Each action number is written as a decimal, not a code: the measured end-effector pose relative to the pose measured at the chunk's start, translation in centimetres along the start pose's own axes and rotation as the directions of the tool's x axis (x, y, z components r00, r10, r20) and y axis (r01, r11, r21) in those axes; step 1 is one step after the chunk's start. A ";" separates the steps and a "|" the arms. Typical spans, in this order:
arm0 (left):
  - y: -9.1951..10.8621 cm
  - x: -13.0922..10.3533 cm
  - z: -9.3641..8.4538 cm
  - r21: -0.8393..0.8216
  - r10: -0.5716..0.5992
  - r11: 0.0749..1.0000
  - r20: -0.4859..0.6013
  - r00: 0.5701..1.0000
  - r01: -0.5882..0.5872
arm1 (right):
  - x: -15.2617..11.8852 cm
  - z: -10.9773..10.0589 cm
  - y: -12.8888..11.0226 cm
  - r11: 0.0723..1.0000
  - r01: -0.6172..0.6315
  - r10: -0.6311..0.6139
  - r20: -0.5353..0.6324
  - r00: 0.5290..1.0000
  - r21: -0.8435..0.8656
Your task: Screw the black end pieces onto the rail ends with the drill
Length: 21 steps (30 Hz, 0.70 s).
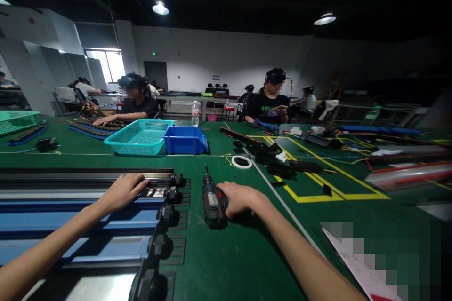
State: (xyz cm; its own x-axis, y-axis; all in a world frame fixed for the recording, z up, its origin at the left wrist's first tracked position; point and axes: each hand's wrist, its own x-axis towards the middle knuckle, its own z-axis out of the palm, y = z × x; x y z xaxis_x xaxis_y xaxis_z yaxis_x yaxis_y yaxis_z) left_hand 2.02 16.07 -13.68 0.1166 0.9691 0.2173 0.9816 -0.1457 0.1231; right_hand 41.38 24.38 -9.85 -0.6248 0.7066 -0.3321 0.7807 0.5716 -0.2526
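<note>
My right hand (240, 199) is wrapped round the handle of a black cordless drill (213, 202), which lies on its side on the green table with its bit pointing away from me. On the left, my left hand (126, 192) rests with fingers stretched out on the far end of a row of long metal bars (84, 216), some blue and some silver or black. Black knobbed end fittings (168, 215) stick out from the right ends of these bars, with flat black slotted tabs beside them.
Beyond the bars stand a turquoise basket (139, 138), a blue bin (186, 141) and a water bottle (195, 114). A roll of white tape (242, 162) lies past the drill. Black parts and wires (278, 155) clutter the right side. Two people sit across the table.
</note>
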 end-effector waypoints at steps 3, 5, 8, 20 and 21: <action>0.2 -0.1 -0.2 -0.017 -0.005 1.000 -0.008 1.000 0.005 | -0.4 1.9 0.2 0.990 0.130 -0.120 -0.139 0.983 0.062; 0.3 -0.2 -0.3 -0.027 -0.005 1.000 -0.015 1.000 0.005 | -1.1 2.7 0.4 0.969 0.216 -0.181 -0.246 0.952 0.121; 0.4 -0.2 -0.3 -0.037 -0.002 0.999 -0.016 1.000 0.001 | -2.3 2.8 0.3 0.944 0.281 -0.206 -0.359 0.911 0.171; 0.6 -0.1 -0.6 -0.003 -0.010 1.000 -0.016 1.000 0.010 | 0.7 -1.1 -2.8 -0.030 0.560 0.028 -0.560 0.828 0.828; 0.6 -0.1 -0.6 0.000 -0.009 1.000 -0.020 1.000 0.009 | 1.4 -1.0 -2.9 -0.163 0.534 0.059 -0.532 0.845 0.830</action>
State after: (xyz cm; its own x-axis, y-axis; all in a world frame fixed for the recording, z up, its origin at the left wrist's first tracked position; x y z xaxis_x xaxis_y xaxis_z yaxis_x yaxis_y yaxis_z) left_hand 2.51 15.74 -13.05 0.1043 0.9664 0.2350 0.9826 -0.1366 0.1256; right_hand 38.18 24.14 -8.63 -0.4878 0.8525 0.1881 -0.4512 -0.0618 -0.8903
